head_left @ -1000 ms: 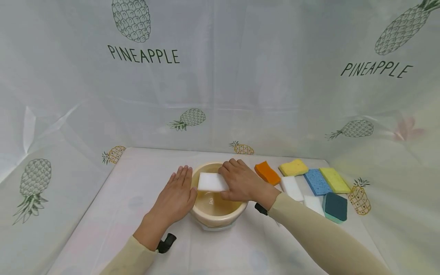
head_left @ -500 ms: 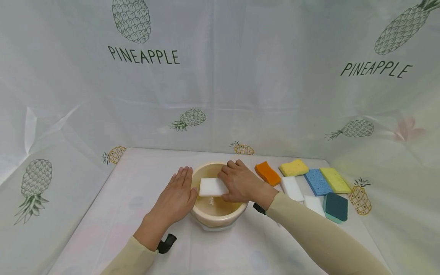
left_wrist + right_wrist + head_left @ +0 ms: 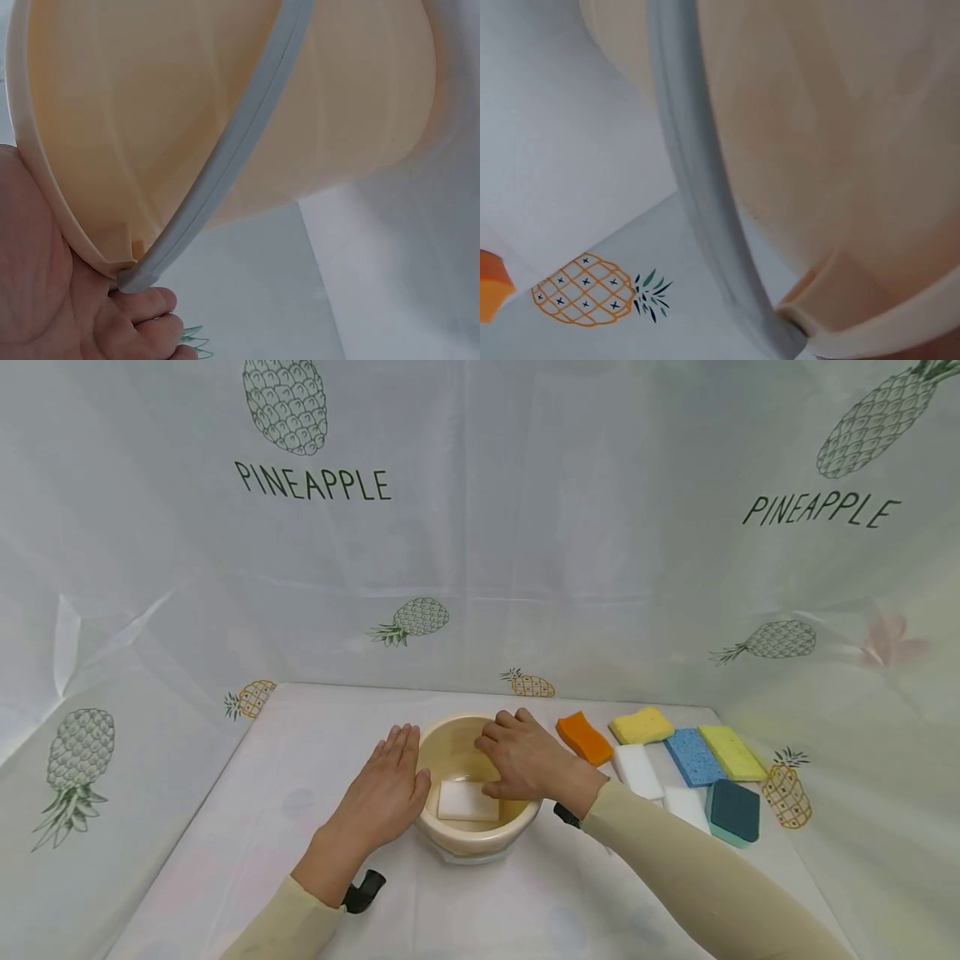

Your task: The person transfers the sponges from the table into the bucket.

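A cream bucket with a grey handle stands upright on the covered table. Flat with straight fingers, my left hand rests against the left of the rim; the left wrist view shows its palm at the rim beside the handle's joint. My right hand is over the right side of the rim, fingers loosely bent and holding nothing visible. Inside the bucket, below that hand and apart from it, is a white sponge. Whether it touches the bottom, I cannot tell.
To the right lie an orange sponge, a yellow sponge, a blue sponge, a yellow-green sponge, a dark green scrub sponge and white sponges. A pineapple-printed sheet rises behind the table.
The right hand has let go of the white sponge, which has dropped from near the rim down into the bucket. Both hands have stayed nearly in place.
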Demonstrator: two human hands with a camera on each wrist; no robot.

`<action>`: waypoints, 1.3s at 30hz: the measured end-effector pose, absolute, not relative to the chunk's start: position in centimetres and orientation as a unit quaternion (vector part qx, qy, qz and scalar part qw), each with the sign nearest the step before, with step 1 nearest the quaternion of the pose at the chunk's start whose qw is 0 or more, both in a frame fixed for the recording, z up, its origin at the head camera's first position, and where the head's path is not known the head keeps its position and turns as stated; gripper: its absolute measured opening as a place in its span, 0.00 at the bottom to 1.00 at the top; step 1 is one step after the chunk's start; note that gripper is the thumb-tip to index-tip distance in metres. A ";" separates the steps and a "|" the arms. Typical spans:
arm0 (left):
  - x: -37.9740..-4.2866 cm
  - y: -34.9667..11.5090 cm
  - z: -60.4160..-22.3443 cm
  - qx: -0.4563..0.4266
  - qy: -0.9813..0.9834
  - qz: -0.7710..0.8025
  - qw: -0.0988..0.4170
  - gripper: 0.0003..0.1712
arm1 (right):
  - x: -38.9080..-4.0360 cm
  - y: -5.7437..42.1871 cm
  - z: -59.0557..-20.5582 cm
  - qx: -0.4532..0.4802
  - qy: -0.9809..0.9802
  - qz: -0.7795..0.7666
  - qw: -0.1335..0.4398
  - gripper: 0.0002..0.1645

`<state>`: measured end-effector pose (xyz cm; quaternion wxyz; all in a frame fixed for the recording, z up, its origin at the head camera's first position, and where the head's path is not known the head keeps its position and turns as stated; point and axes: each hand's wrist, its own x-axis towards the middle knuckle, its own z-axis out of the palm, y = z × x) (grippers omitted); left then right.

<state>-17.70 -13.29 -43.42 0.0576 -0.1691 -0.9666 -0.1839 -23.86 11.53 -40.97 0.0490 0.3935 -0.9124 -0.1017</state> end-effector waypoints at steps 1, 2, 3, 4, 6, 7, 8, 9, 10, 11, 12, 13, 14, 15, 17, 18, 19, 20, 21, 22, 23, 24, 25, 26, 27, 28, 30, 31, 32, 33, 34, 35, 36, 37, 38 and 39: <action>-17.7 -13.3 -43.4 -0.170 -0.966 -0.185 0.058 0.37 | -23.9 11.6 -41.0 0.393 -0.912 -0.100 0.052 0.38; -17.7 -13.3 -43.4 -0.171 -0.966 -0.185 0.058 0.37 | -23.8 11.6 -41.0 0.393 -0.913 -0.099 0.053 0.38; -17.7 -13.3 -43.4 -0.171 -0.966 -0.186 0.058 0.37 | -23.8 11.7 -41.0 0.393 -0.913 -0.096 0.055 0.37; -17.7 -13.3 -43.4 -0.171 -0.966 -0.186 0.059 0.37 | -23.8 11.7 -41.0 0.393 -0.913 -0.090 0.058 0.36; -17.7 -13.2 -43.4 -0.172 -0.966 -0.185 0.059 0.37 | -23.7 11.9 -41.1 0.390 -0.915 -0.074 0.068 0.34; -17.7 -13.2 -43.4 -0.172 -0.966 -0.185 0.060 0.37 | -23.6 12.0 -41.1 0.388 -0.916 -0.065 0.079 0.32; -17.7 -13.2 -43.4 -0.172 -0.966 -0.186 0.060 0.37 | -23.5 12.2 -41.1 0.384 -0.918 -0.054 0.090 0.30; -17.7 -13.2 -43.4 -0.172 -0.966 -0.186 0.061 0.37 | -23.4 12.5 -41.2 0.378 -0.919 -0.043 0.106 0.28; -17.7 -13.2 -43.4 -0.172 -0.965 -0.186 0.060 0.37 | -23.2 12.7 -41.3 0.370 -0.920 -0.032 0.125 0.26; -17.7 -13.2 -43.4 -0.172 -0.966 -0.186 0.060 0.37 | -23.1 13.0 -41.3 0.361 -0.921 -0.022 0.146 0.24; -17.6 -13.2 -43.4 -0.172 -0.965 -0.186 0.060 0.37 | -23.0 13.3 -41.4 0.352 -0.921 -0.012 0.168 0.23; -17.6 -13.2 -43.4 -0.171 -0.965 -0.187 0.060 0.37 | -22.9 13.7 -41.4 0.341 -0.921 0.000 0.188 0.22; -17.6 -13.2 -43.4 -0.171 -0.965 -0.188 0.060 0.37 | -22.8 14.2 -41.5 0.328 -0.921 0.010 0.207 0.21; -17.6 -13.3 -43.4 -0.171 -0.965 -0.189 0.060 0.37 | -22.8 14.8 -41.6 0.317 -0.920 0.020 0.228 0.21; -17.5 -13.3 -43.5 -0.172 -0.964 -0.191 0.062 0.37 | -22.6 16.1 -41.8 0.293 -0.919 0.038 0.260 0.20; -17.5 -13.3 -43.5 -0.171 -0.964 -0.192 0.062 0.38 | -22.6 16.9 -42.0 0.281 -0.919 0.046 0.272 0.21; -17.5 -13.3 -43.5 -0.171 -0.964 -0.192 0.062 0.38 | -22.5 17.7 -42.1 0.268 -0.920 0.052 0.283 0.21; -17.5 -13.3 -43.6 -0.171 -0.964 -0.192 0.063 0.38 | -22.3 18.5 -42.3 0.255 -0.920 0.053 0.292 0.22; -17.6 -13.3 -43.6 -0.171 -0.964 -0.193 0.064 0.38 | -22.2 19.3 -42.5 0.243 -0.921 0.057 0.299 0.22; -17.6 -13.3 -43.7 -0.171 -0.964 -0.193 0.065 0.38 | -22.0 20.1 -42.8 0.232 -0.922 0.062 0.303 0.23; -17.6 -13.3 -43.7 -0.171 -0.964 -0.193 0.065 0.38 | -21.7 20.9 -43.1 0.222 -0.924 0.065 0.305 0.24; -17.6 -13.3 -43.7 -0.170 -0.964 -0.194 0.065 0.38 | -21.5 21.7 -43.5 0.213 -0.925 0.067 0.308 0.25; -17.5 -13.3 -43.6 -0.170 -0.964 -0.194 0.065 0.38 | -21.1 22.4 -43.9 0.201 -0.928 0.067 0.305 0.26; -17.5 -13.2 -43.6 -0.170 -0.964 -0.195 0.065 0.38 | -20.8 23.0 -44.3 0.189 -0.933 0.066 0.300 0.27; -17.5 -13.2 -43.6 -0.170 -0.963 -0.196 0.065 0.38 | -20.4 23.7 -44.9 0.182 -0.935 0.065 0.299 0.28; -17.5 -13.2 -43.5 -0.170 -0.964 -0.197 0.063 0.38 | -20.0 24.3 -45.4 0.173 -0.938 0.062 0.294 0.30; -17.5 -13.1 -43.4 -0.169 -0.964 -0.197 0.062 0.38 | -19.2 25.4 -46.5 0.152 -0.949 0.052 0.273 0.33; -17.5 -13.1 -43.4 -0.168 -0.964 -0.196 0.060 0.38 | -18.8 25.9 -47.0 0.141 -0.954 0.044 0.260 0.35; -17.5 -13.1 -43.4 -0.168 -0.964 -0.197 0.059 0.38 | -18.4 26.3 -47.5 0.133 -0.959 0.037 0.249 0.36; -17.5 -13.1 -43.4 -0.167 -0.964 -0.197 0.058 0.38 | -18.0 26.7 -48.0 0.127 -0.962 0.030 0.241 0.37; -17.5 -13.1 -43.4 -0.166 -0.964 -0.198 0.057 0.38 | -17.6 27.1 -48.5 0.118 -0.966 0.024 0.227 0.38; -17.5 -13.1 -43.4 -0.166 -0.965 -0.198 0.056 0.38 | -17.2 27.4 -48.9 0.112 -0.970 0.020 0.215 0.39; -17.5 -13.1 -43.4 -0.165 -0.965 -0.198 0.054 0.38 | -16.9 27.7 -49.4 0.106 -0.973 0.015 0.205 0.40; -17.5 -13.0 -43.4 -0.164 -0.965 -0.197 0.053 0.38 | -16.6 27.9 -49.8 0.101 -0.976 0.012 0.194 0.41; -17.5 -13.0 -43.4 -0.164 -0.965 -0.197 0.053 0.38 | -16.3 28.0 -50.2 0.095 -0.978 0.011 0.184 0.42; -17.5 -13.0 -43.4 -0.164 -0.965 -0.198 0.053 0.38 | -16.1 28.2 -50.6 0.090 -0.981 0.011 0.173 0.43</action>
